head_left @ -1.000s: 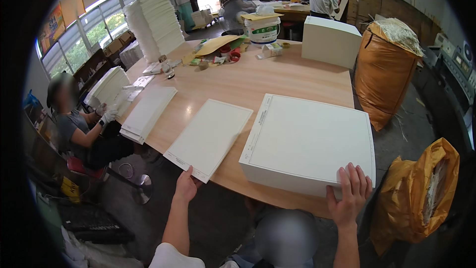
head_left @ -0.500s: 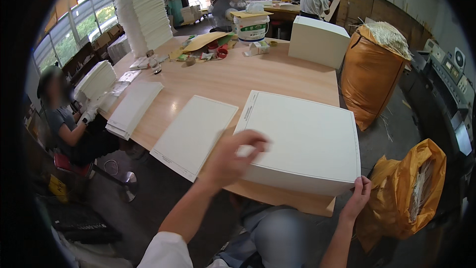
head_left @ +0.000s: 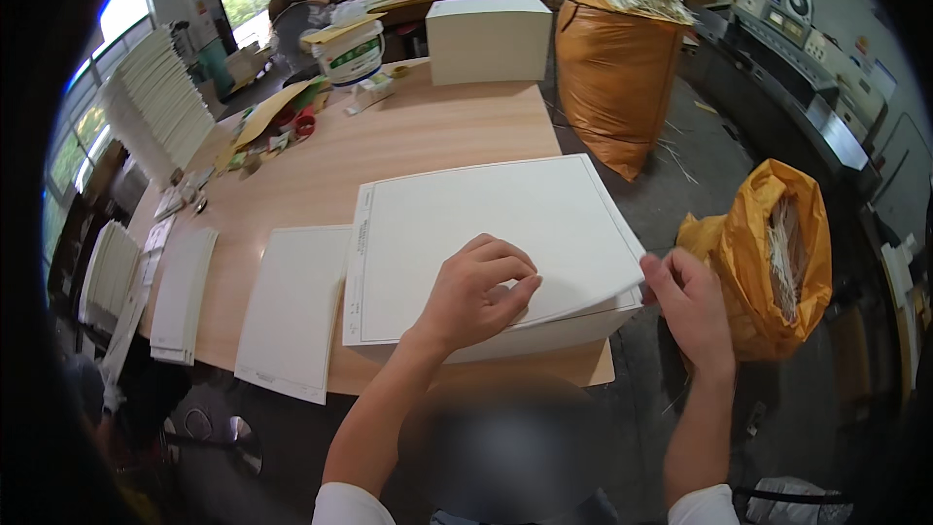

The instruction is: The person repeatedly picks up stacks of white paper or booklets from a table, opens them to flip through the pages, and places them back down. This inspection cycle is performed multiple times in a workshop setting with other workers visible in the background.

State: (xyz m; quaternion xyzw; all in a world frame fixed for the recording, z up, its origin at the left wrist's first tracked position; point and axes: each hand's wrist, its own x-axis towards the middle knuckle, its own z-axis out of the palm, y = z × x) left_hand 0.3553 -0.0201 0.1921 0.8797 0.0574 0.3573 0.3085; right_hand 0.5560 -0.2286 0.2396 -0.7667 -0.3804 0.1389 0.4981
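Note:
A tall stack of white printed paper sheets (head_left: 583, 329) stands at the table's front edge. Its top sheet (head_left: 476, 204) has a thin border line, and its near right corner is raised off the stack. My right hand (head_left: 695, 311) is closed at that corner, pinching the sheet between thumb and fingers. Over the near middle of the same sheet hovers my left hand (head_left: 476, 294), fingers curled and thumb tip close to the forefinger, with nothing visible in it. To the left lies a lower pile of similar sheets (head_left: 292, 311).
Further left are a narrow paper stack (head_left: 185, 292) and a tall white pile (head_left: 160, 102). A white bucket (head_left: 352, 53) and a large paper block (head_left: 489, 44) stand at the back. Orange sacks of paper shreds (head_left: 617, 87) sit right of the table (head_left: 437, 126). People work beyond.
The view has swung right. My right hand has raised the top sheet's near right corner. My left hand has moved right, over the sheet's near middle.

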